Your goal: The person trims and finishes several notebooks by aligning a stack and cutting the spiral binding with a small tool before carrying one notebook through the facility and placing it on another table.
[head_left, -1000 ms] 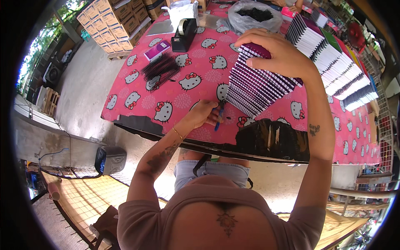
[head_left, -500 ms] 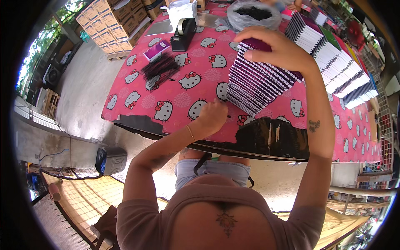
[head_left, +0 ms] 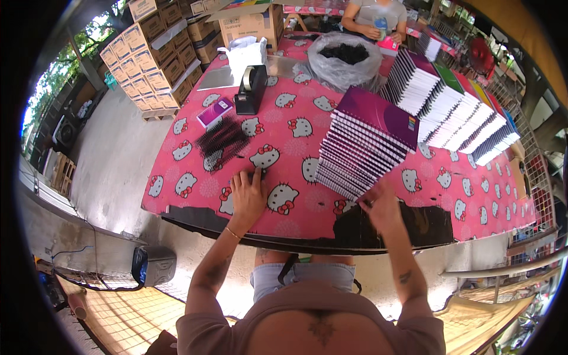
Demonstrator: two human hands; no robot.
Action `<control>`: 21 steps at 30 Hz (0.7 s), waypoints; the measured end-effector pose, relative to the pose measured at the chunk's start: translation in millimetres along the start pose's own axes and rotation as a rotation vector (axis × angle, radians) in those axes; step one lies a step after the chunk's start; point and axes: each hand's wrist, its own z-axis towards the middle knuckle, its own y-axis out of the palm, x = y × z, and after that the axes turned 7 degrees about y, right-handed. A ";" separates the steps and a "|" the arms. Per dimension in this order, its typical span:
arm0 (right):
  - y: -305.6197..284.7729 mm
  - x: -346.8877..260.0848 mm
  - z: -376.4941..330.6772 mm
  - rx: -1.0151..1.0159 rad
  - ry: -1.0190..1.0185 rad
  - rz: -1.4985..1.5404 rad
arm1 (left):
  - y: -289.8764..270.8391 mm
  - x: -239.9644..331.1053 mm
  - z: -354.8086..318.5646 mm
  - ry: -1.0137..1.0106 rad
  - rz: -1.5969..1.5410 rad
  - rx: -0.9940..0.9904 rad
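A tall, leaning stack of spiral-bound notebooks (head_left: 361, 154) with purple covers sits on the pink cartoon-print tablecloth, its bound edges facing me. My right hand (head_left: 384, 208) is low at the stack's near corner, thumb and fingers apart; whether it touches the bottom notebook is hard to tell. To the left, my left hand (head_left: 248, 198) rests palm down on the cloth with fingers spread, holding nothing visible. Just beyond it lies a bunch of black spiral binding coils (head_left: 222, 142). A small purple-and-white box (head_left: 215, 112) lies behind the coils, beside a black tape dispenser (head_left: 251, 92).
More notebook stacks (head_left: 452, 112) stand at the right. A clear plastic bag (head_left: 345, 62) of black coils sits at the back, near a white bag (head_left: 245, 53). Cartons (head_left: 148, 56) are piled beyond the table (head_left: 296, 234). Across from me, a person (head_left: 376, 21) holds something.
My right hand has come down from the top of the purple stack to its near lower corner. My left hand has moved left and opened flat. The view now takes in more of the far side.
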 end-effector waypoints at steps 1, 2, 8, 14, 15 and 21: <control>3.0 14.8 2.5 0.036 -0.023 -0.018 | -1.3 1.7 2.3 0.012 0.036 0.035; 1.6 21.5 5.5 0.044 -0.049 -0.002 | -4.5 8.5 5.5 0.025 0.065 0.064; 12.8 20.2 3.6 0.094 -0.066 -0.077 | -18.7 100.2 4.8 -0.283 -1.153 -0.231; 14.1 11.8 1.8 0.057 -0.075 0.007 | -3.3 123.1 49.4 -0.925 -1.933 -0.381; 16.2 8.6 1.6 0.051 -0.073 0.023 | -4.8 126.4 51.6 -0.894 -1.894 -0.395; 16.7 0.7 21.7 -0.028 -0.047 0.016 | 13.0 115.3 69.7 -0.673 -1.818 -0.405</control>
